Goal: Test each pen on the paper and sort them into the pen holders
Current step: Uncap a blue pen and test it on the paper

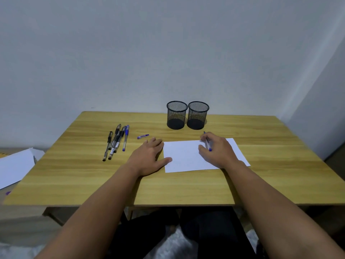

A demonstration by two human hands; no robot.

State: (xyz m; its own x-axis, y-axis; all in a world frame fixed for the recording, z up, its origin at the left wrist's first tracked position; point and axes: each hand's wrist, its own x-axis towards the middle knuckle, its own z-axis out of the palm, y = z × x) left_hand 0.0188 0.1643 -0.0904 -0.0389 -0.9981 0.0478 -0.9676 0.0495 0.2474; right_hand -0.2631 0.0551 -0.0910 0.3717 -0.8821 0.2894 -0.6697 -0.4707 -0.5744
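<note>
A white sheet of paper (188, 157) lies on the wooden table (93, 174). My right hand (218, 148) holds a blue pen (207, 143) over the sheet's right part, the pen lying across the fingers. My left hand (149, 156) rests flat at the paper's left edge, thumb on the sheet. Two black mesh pen holders stand side by side at the back, the left one (176, 115) and the right one (197, 115); both look empty. Several pens (116, 142) lie in a loose bunch at the left. A blue pen cap (143, 136) lies alone between bunch and holders.
Loose white sheets (15, 165) lie on a lower surface beyond the table's left edge. A plain wall rises right behind the holders, with a corner at the far right. My legs show under the table's front edge.
</note>
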